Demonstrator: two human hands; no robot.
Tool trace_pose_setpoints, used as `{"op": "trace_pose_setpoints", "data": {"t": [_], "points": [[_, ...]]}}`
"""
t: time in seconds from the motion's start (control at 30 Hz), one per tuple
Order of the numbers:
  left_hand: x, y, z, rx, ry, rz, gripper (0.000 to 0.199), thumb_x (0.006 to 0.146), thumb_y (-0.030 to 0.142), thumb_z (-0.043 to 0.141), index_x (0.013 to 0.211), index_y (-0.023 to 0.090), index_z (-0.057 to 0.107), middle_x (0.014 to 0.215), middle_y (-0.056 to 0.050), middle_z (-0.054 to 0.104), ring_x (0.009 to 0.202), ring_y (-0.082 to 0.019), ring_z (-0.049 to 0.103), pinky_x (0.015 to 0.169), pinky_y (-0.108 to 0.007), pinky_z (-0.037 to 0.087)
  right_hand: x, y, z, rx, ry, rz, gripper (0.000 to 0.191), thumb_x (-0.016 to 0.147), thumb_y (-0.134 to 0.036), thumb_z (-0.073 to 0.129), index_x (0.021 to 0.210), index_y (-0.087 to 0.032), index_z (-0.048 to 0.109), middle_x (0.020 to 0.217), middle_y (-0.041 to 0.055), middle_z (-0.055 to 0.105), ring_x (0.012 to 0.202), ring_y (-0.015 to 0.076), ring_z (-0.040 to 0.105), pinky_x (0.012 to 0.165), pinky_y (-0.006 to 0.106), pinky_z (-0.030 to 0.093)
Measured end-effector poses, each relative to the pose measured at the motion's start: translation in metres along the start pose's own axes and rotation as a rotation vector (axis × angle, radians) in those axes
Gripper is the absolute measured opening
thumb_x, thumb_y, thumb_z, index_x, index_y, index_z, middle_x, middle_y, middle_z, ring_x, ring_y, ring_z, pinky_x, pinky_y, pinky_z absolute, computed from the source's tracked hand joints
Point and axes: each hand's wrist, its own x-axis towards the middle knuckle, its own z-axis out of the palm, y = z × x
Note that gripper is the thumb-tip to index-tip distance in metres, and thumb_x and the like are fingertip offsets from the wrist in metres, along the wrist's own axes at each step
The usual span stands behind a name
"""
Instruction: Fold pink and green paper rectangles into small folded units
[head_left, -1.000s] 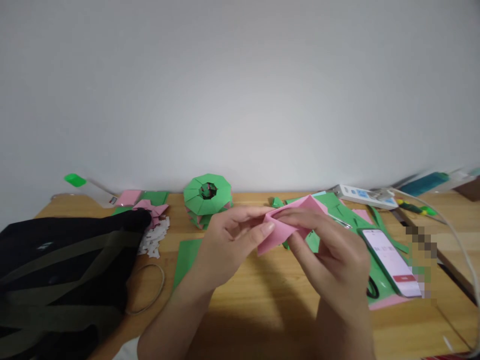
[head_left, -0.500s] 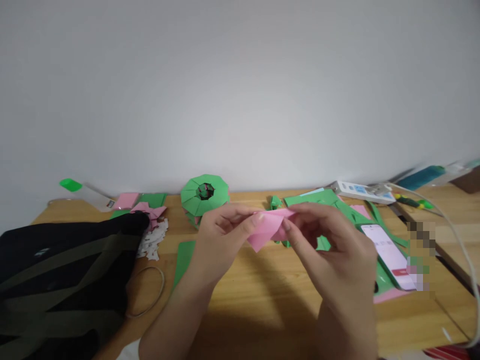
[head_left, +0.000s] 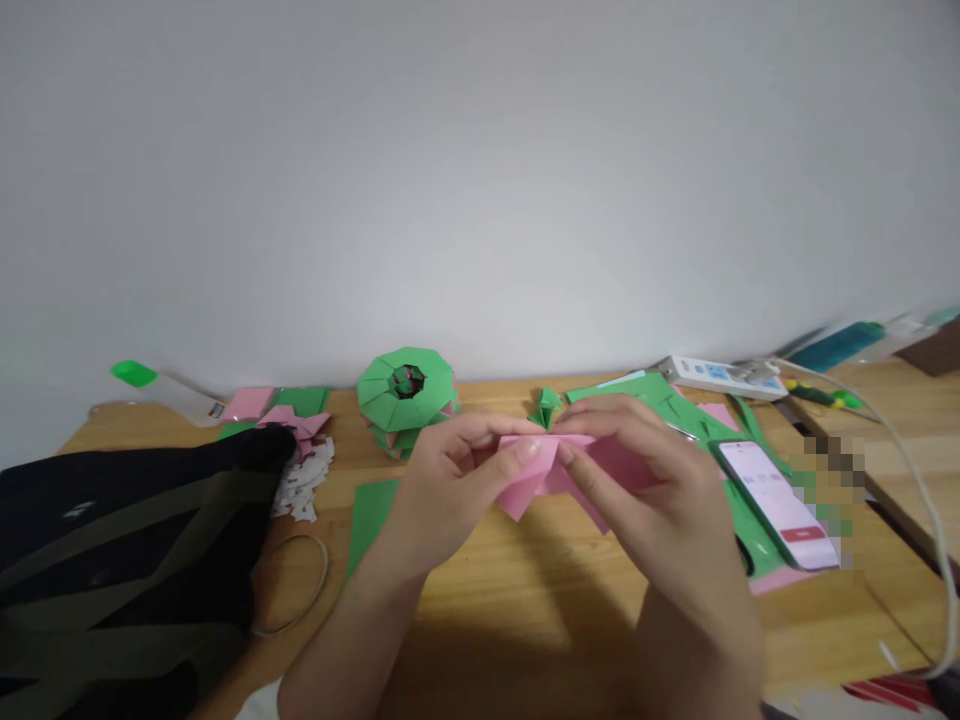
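A folded sheet of pink paper (head_left: 555,480) is held up over the wooden table between both hands. My left hand (head_left: 466,470) pinches its left end, thumb in front and fingers behind. My right hand (head_left: 637,470) pinches it close by, the thumb pressing near the middle of the top fold. Pointed flaps of the paper hang below the thumbs. Past the hands stand a round green and pink folded-paper model (head_left: 407,395), with a hole in its top, and a small green folded piece (head_left: 547,405). The fingers hide part of the paper's back.
At left lie a dark bag (head_left: 135,570), white paper scraps (head_left: 304,485) and a pink folded piece (head_left: 294,425). A green sheet (head_left: 371,510) is beside my left forearm. On the right are green papers (head_left: 656,400), a phone (head_left: 776,505), a power strip (head_left: 709,374) and a white cable (head_left: 919,480).
The pink paper has been turned and spread wider, with a second flap now showing under my right thumb. Both hands have shifted slightly lower and keep their pinch. The view has moved a little.
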Motion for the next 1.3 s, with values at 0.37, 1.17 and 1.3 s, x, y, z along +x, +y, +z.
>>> {"op": "trace_pose_setpoints", "data": {"t": [0.37, 1.17, 1.3], "points": [[0.0008, -0.0047, -0.0005, 0.062, 0.08, 0.056, 0.006, 0.075, 0.021, 0.068, 0.075, 0.019, 0.074, 0.067, -0.001, 0.073, 0.063, -0.014, 0.067, 0.055, -0.021, 0.052, 0.0018, -0.0005, -0.0003, 0.102, -0.055, 0.043, 0.011, 0.083, -0.017, 0.063, 0.089, -0.023, 0.069, 0.087, 0.0026, 0.07, 0.084, 0.0175, 0.066, 0.071, 0.03, 0.055], [0.0024, -0.0057, -0.0046, 0.065, 0.09, 0.053, 0.004, 0.072, 0.018, 0.071, 0.068, 0.018, 0.073, 0.064, 0.0, 0.073, 0.056, -0.011, 0.064, 0.051, -0.018, 0.049, 0.005, 0.0048, -0.0022, 0.218, -0.095, 0.148, 0.004, 0.082, -0.02, 0.066, 0.078, -0.021, 0.069, 0.08, 0.0008, 0.07, 0.076, 0.0138, 0.064, 0.068, 0.025, 0.05], [0.0018, -0.0041, -0.0074, 0.18, 0.06, 0.113, 0.01, 0.075, 0.016, 0.067, 0.067, 0.018, 0.073, 0.063, 0.001, 0.072, 0.056, -0.01, 0.062, 0.051, -0.017, 0.047, 0.0058, 0.0039, -0.0056, 0.221, -0.183, 0.204, 0.007, 0.082, -0.02, 0.064, 0.076, -0.02, 0.067, 0.078, 0.0001, 0.069, 0.073, 0.0123, 0.062, 0.067, 0.023, 0.048]]}}
